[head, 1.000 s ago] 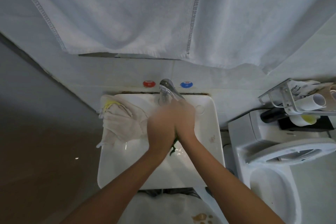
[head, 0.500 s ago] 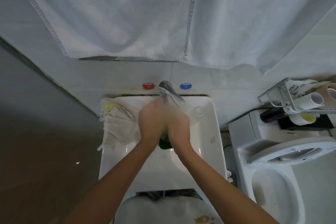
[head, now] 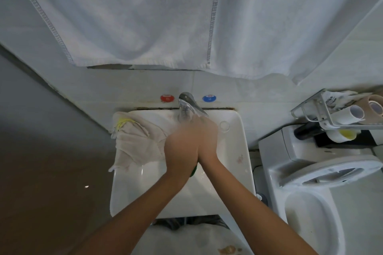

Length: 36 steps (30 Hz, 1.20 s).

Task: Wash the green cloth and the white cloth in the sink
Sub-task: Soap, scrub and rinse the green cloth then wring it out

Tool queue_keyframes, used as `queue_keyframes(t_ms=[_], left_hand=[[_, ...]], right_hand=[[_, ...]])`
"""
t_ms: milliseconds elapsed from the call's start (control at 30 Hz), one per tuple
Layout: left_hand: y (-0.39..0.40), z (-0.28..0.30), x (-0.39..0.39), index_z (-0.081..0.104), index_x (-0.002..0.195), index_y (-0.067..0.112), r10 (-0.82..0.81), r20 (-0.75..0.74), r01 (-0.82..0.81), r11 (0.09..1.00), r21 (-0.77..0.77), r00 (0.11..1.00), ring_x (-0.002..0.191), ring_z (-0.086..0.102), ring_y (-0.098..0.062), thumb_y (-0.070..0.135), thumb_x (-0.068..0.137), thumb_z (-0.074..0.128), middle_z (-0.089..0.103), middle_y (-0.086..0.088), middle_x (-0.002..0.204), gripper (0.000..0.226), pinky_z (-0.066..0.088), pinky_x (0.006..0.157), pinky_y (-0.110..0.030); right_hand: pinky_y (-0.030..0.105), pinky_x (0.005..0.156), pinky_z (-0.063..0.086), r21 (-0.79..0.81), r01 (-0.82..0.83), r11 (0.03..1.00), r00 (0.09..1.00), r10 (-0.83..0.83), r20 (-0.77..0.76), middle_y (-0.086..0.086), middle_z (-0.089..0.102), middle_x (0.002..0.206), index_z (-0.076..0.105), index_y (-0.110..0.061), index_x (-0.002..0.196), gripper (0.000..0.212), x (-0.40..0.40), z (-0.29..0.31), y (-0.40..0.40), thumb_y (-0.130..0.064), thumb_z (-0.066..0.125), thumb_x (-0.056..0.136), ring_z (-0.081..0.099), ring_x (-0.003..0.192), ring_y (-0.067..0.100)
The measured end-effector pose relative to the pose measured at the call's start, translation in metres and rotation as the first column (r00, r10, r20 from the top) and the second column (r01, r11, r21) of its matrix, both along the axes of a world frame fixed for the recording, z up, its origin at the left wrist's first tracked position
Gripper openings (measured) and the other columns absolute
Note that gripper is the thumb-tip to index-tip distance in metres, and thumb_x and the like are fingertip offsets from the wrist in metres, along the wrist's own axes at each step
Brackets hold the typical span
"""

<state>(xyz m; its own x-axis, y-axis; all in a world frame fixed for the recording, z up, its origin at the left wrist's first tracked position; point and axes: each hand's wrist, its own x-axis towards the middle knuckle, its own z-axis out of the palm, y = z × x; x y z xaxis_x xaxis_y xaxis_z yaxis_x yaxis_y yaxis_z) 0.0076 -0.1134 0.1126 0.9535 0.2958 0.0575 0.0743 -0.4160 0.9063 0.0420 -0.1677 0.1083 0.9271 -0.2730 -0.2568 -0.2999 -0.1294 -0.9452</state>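
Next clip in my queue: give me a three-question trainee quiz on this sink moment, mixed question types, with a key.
1. True or false: the white cloth lies draped over the left rim of the sink.
2. Which cloth is pressed between the left hand and right hand?
A. green cloth
B. white cloth
C. hanging towel
3. Fill in: the faucet stands between a red cap and a ____ cap.

Key: 1 true; 2 A, only a green edge shows below the palms; 3 blue.
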Motion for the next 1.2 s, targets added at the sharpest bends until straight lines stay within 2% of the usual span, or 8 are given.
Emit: queue_keyframes(t_ms=[133, 333, 467, 633, 800, 967, 1100, 1200], left_hand=[[0.017, 0.002, 0.028, 0.042, 0.055, 0.026, 0.08, -0.12, -0.084, 0.996, -0.034, 0.99, 0.049, 0.043, -0.011, 0.026, 0.098, 0.048, 0.043, 0.008, 0.05, 0.043, 0.033, 0.052, -0.026], [-0.003, 0.004, -0.005, 0.046, 0.055, 0.022, 0.024, 0.001, -0.023, 0.988, -0.154, 1.0, 0.042, 0.04, -0.005, 0.019, 0.098, 0.05, 0.041, 0.007, 0.046, 0.044, 0.033, 0.044, -0.023], [0.018, 0.01, 0.029, 0.043, 0.054, 0.023, 0.126, -0.116, -0.147, 0.972, -0.185, 0.985, 0.049, 0.04, -0.01, 0.025, 0.098, 0.048, 0.042, 0.005, 0.05, 0.045, 0.034, 0.051, -0.027], [-0.005, 0.014, 0.001, 0.049, 0.058, 0.024, 0.025, -0.034, -0.029, 0.993, -0.112, 0.999, 0.049, 0.049, -0.013, 0.028, 0.098, 0.049, 0.048, 0.005, 0.051, 0.04, 0.044, 0.05, -0.033], [0.019, 0.012, 0.041, 0.047, 0.057, 0.024, 0.09, -0.084, -0.095, 0.994, -0.054, 0.992, 0.054, 0.048, -0.015, 0.026, 0.098, 0.048, 0.051, 0.002, 0.055, 0.041, 0.043, 0.057, -0.036], [-0.006, 0.012, 0.008, 0.056, 0.068, 0.02, 0.047, -0.069, -0.049, 0.998, -0.04, 0.997, 0.053, 0.054, -0.009, 0.03, 0.098, 0.048, 0.053, 0.006, 0.056, 0.032, 0.047, 0.053, -0.027], [0.015, 0.007, 0.025, 0.043, 0.056, 0.027, 0.041, -0.037, -0.04, 0.999, 0.025, 0.998, 0.048, 0.042, -0.008, 0.026, 0.098, 0.05, 0.044, 0.008, 0.05, 0.042, 0.033, 0.05, -0.026], [0.028, 0.013, 0.031, 0.039, 0.053, 0.029, -0.038, 0.005, 0.037, 0.998, 0.047, 0.999, 0.046, 0.038, -0.007, 0.027, 0.094, 0.055, 0.041, 0.009, 0.047, 0.044, 0.031, 0.05, -0.026]], right_hand=[[0.018, 0.053, 0.038, -0.015, -0.115, 0.993, 0.993, 0.114, -0.024, -0.004, 0.045, 0.056, 0.046, -0.018, 0.06, 0.038, -0.019, 0.002, 0.004, -0.008, 0.052, 0.096, 0.041, 0.048, 0.002], [0.011, 0.05, 0.04, 0.022, -0.104, 0.994, 0.994, 0.104, -0.02, -0.002, 0.052, 0.058, 0.054, -0.017, 0.064, 0.034, -0.001, 0.008, -0.005, -0.008, 0.053, 0.097, 0.047, 0.05, 0.004], [0.012, 0.047, 0.035, 0.055, -0.164, 0.985, 0.986, 0.164, -0.004, 0.001, 0.046, 0.056, 0.049, -0.01, 0.063, 0.033, -0.022, 0.012, 0.0, -0.002, 0.049, 0.094, 0.04, 0.044, -0.001], [0.013, 0.048, 0.039, 0.028, -0.073, 0.997, 0.997, 0.072, 0.024, -0.004, 0.051, 0.056, 0.053, -0.017, 0.062, 0.036, -0.003, 0.013, -0.007, -0.007, 0.05, 0.097, 0.046, 0.048, 0.002], [0.014, 0.047, 0.036, 0.024, -0.104, 0.994, 0.994, 0.103, 0.027, -0.003, 0.047, 0.056, 0.048, -0.018, 0.06, 0.039, -0.018, 0.011, 0.0, -0.004, 0.049, 0.096, 0.042, 0.045, -0.001], [0.018, 0.051, 0.041, 0.072, 0.016, 0.997, 0.999, -0.019, 0.036, -0.004, 0.053, 0.057, 0.056, -0.018, 0.065, 0.035, 0.0, 0.008, -0.004, -0.01, 0.05, 0.098, 0.049, 0.05, 0.003], [0.011, 0.051, 0.039, 0.034, -0.125, 0.992, 0.992, 0.125, 0.024, -0.002, 0.051, 0.06, 0.052, -0.015, 0.065, 0.034, -0.024, 0.007, -0.004, -0.01, 0.05, 0.099, 0.046, 0.048, -0.002], [0.016, 0.059, 0.043, -0.128, -0.294, 0.947, 0.948, 0.306, 0.088, -0.003, 0.052, 0.062, 0.053, -0.014, 0.068, 0.03, -0.028, 0.006, -0.021, -0.018, 0.054, 0.098, 0.048, 0.055, 0.002]])
